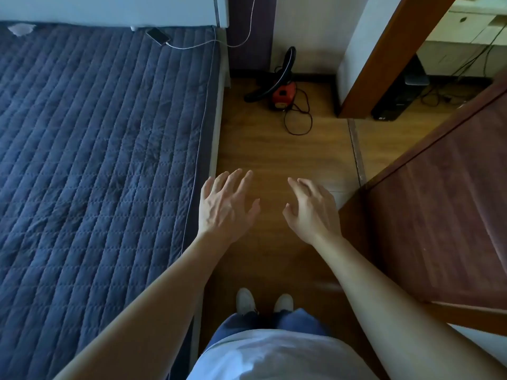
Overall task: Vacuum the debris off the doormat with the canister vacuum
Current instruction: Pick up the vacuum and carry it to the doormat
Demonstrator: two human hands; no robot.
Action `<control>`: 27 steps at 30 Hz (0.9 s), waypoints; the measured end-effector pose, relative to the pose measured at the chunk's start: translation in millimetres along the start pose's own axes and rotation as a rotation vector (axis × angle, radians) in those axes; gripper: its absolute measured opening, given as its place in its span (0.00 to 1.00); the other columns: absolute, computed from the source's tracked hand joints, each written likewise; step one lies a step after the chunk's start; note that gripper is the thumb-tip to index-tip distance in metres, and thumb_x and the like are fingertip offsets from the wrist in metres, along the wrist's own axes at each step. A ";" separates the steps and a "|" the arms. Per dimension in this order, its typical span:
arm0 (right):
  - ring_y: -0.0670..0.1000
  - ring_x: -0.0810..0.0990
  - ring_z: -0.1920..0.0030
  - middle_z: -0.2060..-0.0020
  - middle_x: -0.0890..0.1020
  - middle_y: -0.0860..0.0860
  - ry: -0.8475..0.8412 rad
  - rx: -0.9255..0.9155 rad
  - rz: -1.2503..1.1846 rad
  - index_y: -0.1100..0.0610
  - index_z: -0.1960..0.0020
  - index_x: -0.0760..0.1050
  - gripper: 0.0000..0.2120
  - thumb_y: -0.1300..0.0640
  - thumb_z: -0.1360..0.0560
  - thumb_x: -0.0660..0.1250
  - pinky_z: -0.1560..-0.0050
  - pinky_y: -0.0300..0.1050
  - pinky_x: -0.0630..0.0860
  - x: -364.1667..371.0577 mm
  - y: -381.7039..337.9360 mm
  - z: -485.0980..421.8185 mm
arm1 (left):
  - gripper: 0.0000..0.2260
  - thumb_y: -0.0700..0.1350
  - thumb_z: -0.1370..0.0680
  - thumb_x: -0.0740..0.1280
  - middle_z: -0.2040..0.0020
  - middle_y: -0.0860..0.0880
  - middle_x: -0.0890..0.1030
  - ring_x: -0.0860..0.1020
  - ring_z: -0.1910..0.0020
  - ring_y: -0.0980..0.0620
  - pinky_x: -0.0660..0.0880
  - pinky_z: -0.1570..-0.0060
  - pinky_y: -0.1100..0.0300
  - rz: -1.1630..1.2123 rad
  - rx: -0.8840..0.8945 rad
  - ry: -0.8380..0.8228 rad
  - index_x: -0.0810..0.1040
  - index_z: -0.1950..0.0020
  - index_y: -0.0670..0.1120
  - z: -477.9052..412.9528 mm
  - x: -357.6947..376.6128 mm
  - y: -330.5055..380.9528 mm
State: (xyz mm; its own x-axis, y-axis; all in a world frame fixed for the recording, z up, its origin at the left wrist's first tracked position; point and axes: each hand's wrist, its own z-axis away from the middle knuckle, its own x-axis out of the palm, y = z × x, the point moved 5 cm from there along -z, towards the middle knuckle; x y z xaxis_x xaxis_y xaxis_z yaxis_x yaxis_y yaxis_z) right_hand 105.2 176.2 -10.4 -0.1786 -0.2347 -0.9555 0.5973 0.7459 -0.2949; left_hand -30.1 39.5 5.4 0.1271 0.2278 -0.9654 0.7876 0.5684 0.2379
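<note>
Vacuum (282,94), red, on floor (288,149) by far wall, black hose coiled; left hand (226,205) and right hand (311,212) spread, holding nothing.

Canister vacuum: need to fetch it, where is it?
Head view, top centre: the canister vacuum sits on the floor by the far wall, right of the bed.
</note>
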 end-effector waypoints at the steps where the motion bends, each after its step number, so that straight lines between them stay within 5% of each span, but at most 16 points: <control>1: 0.58 0.74 0.30 0.30 0.76 0.57 0.005 -0.005 -0.001 0.55 0.24 0.69 0.29 0.49 0.23 0.67 0.32 0.58 0.74 -0.8 -0.6 -1.8 | 0.29 0.62 0.21 0.60 0.25 0.48 0.72 0.70 0.26 0.44 0.63 0.26 0.41 0.006 0.009 -0.015 0.68 0.22 0.52 -1.4 -0.6 -2.1; 15: 0.57 0.75 0.31 0.31 0.76 0.55 0.047 0.106 0.021 0.54 0.24 0.68 0.29 0.49 0.23 0.67 0.33 0.58 0.74 -15.6 36.5 -53.8 | 0.28 0.62 0.22 0.59 0.26 0.49 0.74 0.71 0.27 0.45 0.65 0.26 0.41 0.025 0.112 -0.008 0.69 0.24 0.52 -81.0 14.6 19.3; 27: 0.56 0.73 0.29 0.31 0.76 0.55 0.093 0.184 -0.005 0.54 0.23 0.67 0.29 0.50 0.23 0.68 0.29 0.55 0.71 -55.6 147.8 -178.6 | 0.28 0.62 0.20 0.61 0.24 0.49 0.71 0.69 0.25 0.45 0.64 0.25 0.40 -0.030 0.177 -0.076 0.66 0.22 0.54 -253.9 52.8 93.1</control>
State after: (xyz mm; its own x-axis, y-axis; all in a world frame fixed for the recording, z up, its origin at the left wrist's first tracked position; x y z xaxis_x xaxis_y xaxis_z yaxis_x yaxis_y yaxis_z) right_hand 63.8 410.9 -2.0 -0.2483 -0.1727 -0.9532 0.7273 0.6167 -0.3012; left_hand -103.2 305.2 3.8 0.1413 0.1489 -0.9787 0.8846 0.4248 0.1924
